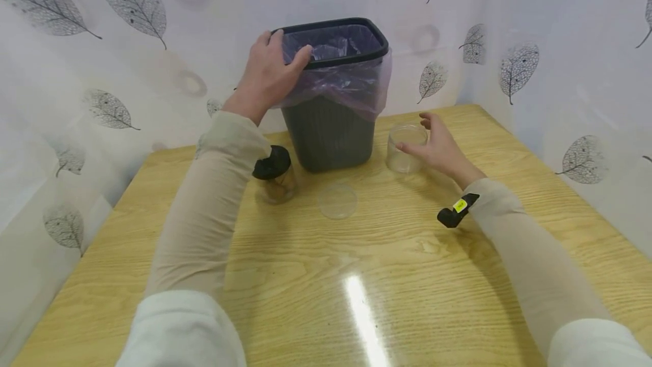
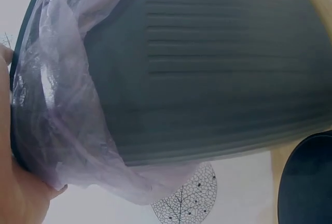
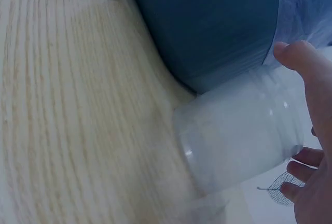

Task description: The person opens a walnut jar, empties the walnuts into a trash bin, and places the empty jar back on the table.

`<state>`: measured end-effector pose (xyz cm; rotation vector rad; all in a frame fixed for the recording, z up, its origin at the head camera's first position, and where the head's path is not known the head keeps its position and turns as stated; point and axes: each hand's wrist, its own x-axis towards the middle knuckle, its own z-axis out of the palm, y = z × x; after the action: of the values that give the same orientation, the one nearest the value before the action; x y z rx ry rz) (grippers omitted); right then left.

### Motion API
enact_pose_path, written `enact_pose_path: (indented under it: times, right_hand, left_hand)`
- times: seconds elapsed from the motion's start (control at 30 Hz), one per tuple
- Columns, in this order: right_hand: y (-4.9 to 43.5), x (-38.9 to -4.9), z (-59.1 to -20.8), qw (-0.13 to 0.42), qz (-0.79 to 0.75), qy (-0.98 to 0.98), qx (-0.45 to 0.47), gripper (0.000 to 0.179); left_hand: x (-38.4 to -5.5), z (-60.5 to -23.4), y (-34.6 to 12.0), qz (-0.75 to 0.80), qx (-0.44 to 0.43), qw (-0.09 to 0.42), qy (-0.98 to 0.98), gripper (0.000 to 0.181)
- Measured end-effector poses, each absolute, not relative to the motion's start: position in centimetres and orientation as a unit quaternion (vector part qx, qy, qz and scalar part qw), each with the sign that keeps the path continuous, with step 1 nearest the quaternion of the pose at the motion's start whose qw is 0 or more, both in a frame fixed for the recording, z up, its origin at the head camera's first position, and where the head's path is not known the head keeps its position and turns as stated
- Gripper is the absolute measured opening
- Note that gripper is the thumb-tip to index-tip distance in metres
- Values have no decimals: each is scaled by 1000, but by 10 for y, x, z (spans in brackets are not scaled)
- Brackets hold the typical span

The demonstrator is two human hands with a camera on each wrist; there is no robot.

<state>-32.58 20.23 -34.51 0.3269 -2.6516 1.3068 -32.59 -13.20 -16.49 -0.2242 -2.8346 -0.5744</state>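
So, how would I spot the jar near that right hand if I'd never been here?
Find the dark grey bin with the purple liner at the back of the wooden table. Just right of its base, by the right hand, stands a clear round jar. It's clear all over, unlike the black-topped jar left of the bin, and has upright sides, unlike the flat disc.

No readable text; yellow label (image 1: 460, 205) illegible

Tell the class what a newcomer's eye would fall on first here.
Probably the grey bin with its purple bag, towards the back of the table, with the fingers of the left hand on its rim. Next, perhaps, the clear jar to its right, beside the right hand, and the black-lidded jar to its left.
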Motion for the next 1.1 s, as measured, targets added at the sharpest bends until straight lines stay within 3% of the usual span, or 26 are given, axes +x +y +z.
enact_pose_path:
  times: [0.37, 0.57, 1.1]
  right_hand:
    - [188, -318, -321, 151, 426, -878, 158, 80]
    - [176, -313, -315, 166, 431, -868, 184, 73]
    - [137, -295, -315, 170, 447, -835, 274, 63]
  left_hand:
    - [-313, -167, -149, -228, -114, 125, -959, 83]
    - [-303, -175, -167, -256, -125, 122, -951, 82]
    - [-279, -204, -203, -301, -147, 174, -926, 80]
